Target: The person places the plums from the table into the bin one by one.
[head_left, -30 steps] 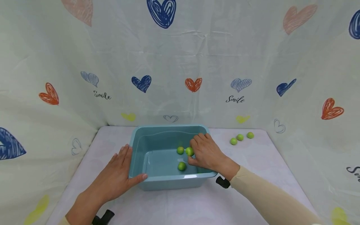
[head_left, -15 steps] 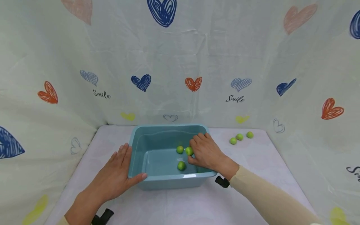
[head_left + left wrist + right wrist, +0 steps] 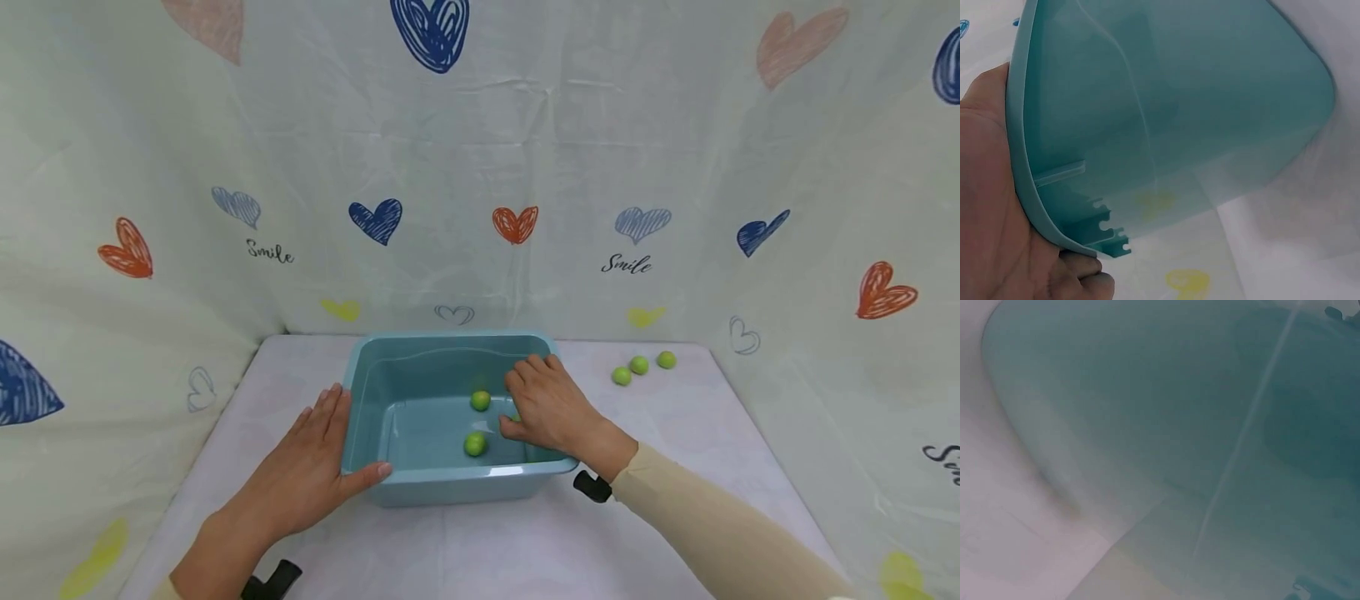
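Note:
In the head view, a blue-green plastic tub stands on the table. Two small green limes, one farther back and one nearer the front, lie on its floor. My left hand rests against the left front corner, fingers straight along the side and thumb on the front rim; the left wrist view shows its palm against the rim. Over the right rim, my right hand reaches into the tub with bent fingers. A sliver of green shows beside its thumb; its fingertips are hidden. The right wrist view shows only the tub's wall.
Three more limes, left, middle and right, lie on the white-covered table at the back right. A white curtain printed with hearts hangs around the back and sides.
The front lime has shifted a little to the left. The lime beside my right hand has slipped mostly out of sight behind it. Both hands have stayed almost still.

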{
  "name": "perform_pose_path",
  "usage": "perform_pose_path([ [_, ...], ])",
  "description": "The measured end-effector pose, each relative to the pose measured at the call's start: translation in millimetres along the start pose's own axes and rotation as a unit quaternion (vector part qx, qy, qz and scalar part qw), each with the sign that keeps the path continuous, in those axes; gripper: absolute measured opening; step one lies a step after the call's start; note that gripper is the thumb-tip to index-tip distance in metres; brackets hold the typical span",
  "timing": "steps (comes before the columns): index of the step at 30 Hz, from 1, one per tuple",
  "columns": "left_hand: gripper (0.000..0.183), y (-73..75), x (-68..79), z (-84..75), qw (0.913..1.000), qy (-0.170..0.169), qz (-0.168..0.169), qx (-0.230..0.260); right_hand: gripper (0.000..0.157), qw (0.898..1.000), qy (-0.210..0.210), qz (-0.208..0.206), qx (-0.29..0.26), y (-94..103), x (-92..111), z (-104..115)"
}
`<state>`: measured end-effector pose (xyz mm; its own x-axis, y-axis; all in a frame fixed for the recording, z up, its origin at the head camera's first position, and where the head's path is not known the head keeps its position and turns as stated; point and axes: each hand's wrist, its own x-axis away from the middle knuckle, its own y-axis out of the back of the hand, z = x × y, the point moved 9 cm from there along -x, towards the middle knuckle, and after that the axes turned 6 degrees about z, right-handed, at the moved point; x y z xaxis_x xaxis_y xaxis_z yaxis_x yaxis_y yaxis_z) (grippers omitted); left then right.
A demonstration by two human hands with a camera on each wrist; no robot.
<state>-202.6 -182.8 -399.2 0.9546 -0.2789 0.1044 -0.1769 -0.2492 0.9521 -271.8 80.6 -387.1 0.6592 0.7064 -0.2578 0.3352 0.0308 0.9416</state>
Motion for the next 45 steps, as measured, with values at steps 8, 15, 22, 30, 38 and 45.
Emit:
perform_pose_path([
  [8,0.125,0.7,0.0,3.5,1.0,0.003,-0.001,-0.001,0.034,1.0,0.003,-0.007,0.006,1.3,-4,1],
  [15,0.125,1.6,1.4,4.8,0.9999,0.002,0.001,-0.011,0.036,1.0,0.003,-0.007,0.003,0.7,-7,2],
  [22,0.126,1.9,0.9,5.9,0.9999,0.006,0.0,-0.01,0.034,0.999,-0.009,-0.03,-0.013,4.0,-5,-2],
  [30,0.129,-1.5,-2.1,3.5,0.9998,0.009,0.011,-0.014,0.034,0.993,-0.047,-0.103,-0.039,30.0,17,-39],
  [38,0.124,0.6,-1.7,0.1,0.9996,0.001,0.005,-0.026,0.034,0.979,-0.183,-0.092,-0.004,5.1,65,-157],
  [45,0.125,-1.4,-0.9,1.0,0.9996,-0.001,0.008,-0.025,0.043,0.952,-0.294,0.077,-0.023,-80.5,124,-223],
])
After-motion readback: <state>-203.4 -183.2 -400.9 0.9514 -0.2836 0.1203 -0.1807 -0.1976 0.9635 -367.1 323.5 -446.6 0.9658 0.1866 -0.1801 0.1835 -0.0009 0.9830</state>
